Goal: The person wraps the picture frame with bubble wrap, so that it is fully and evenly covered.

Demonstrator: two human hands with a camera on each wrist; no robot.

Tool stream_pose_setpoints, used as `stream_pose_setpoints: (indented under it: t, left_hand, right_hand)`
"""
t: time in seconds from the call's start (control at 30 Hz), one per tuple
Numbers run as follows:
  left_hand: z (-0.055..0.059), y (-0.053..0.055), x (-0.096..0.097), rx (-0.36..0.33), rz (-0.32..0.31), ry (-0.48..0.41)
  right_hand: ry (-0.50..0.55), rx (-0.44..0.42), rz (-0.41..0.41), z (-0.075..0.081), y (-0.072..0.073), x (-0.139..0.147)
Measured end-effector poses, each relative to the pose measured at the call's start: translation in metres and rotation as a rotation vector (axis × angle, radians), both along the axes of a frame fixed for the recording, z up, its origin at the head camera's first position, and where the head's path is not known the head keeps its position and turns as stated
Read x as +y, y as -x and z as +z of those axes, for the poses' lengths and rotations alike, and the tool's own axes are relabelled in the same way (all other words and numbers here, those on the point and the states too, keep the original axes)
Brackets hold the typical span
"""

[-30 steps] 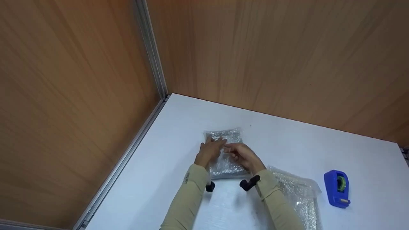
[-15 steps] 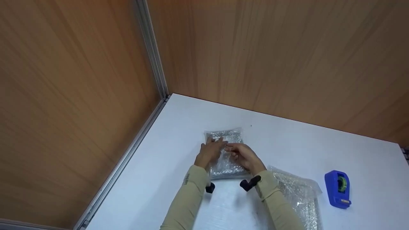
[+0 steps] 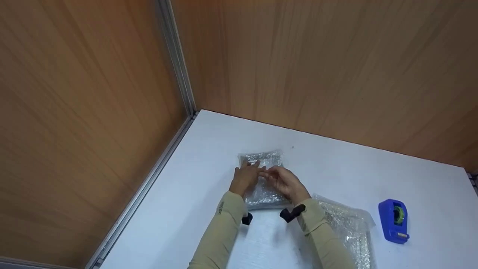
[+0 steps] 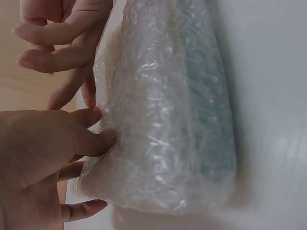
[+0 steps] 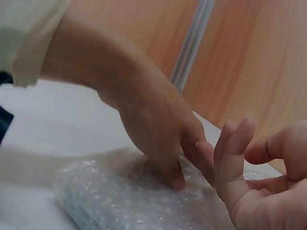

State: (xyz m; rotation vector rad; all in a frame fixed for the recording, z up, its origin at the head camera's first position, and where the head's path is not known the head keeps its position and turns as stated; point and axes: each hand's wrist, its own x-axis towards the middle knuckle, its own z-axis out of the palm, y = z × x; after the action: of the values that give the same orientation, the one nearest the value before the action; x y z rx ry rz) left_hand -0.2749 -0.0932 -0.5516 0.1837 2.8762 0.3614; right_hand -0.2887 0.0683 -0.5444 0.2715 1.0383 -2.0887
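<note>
A flat parcel in clear bubble wrap (image 3: 267, 198) lies on the white table, with a greenish side showing in the left wrist view. My left hand (image 3: 244, 178) rests on its upper left part, fingers spread and thumb touching the wrap (image 4: 153, 124). Close beside it, my right hand (image 3: 285, 182) has loosely bent fingers at the wrap, near the left fingertips. Nothing shows between the right fingers (image 5: 235, 158) in the right wrist view. Part of the parcel's top is hidden under both hands.
Another bubble wrap piece (image 3: 351, 228) lies at the right, partly under the right sleeve (image 3: 323, 231). A blue tape dispenser (image 3: 390, 224) with a green roll stands farther right. Wood-grain panels (image 3: 321, 67) rise behind and left of the table (image 3: 209, 138).
My right fingers have shifted slightly left and loosened from a tighter bend, now right by the left fingertips. The left hand, parcel and dispenser stay in place.
</note>
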Motion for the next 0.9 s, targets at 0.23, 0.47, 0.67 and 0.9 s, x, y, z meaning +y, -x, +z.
stream_pose_setpoints:
  t: [0.23,0.47,0.67,0.9]
  left_hand:
    - [0.005,-0.003,-0.001,0.023,-0.015,0.009]
    - [0.004,-0.004,0.0,-0.003,0.008,-0.046]
    - [0.001,-0.003,0.003,-0.022,-0.005,-0.041]
    - [0.004,-0.002,0.005,-0.056,-0.001,-0.057]
  right_hand:
    - [0.112,-0.088,-0.033,0.002,-0.002,-0.003]
    - [-0.263,0.052,-0.107,-0.005,-0.001,-0.006]
    - [-0.794,0.394,-0.027,-0.008,-0.002,-0.01]
    - [-1.161,0.693,-0.008,-0.004,-0.001,-0.016]
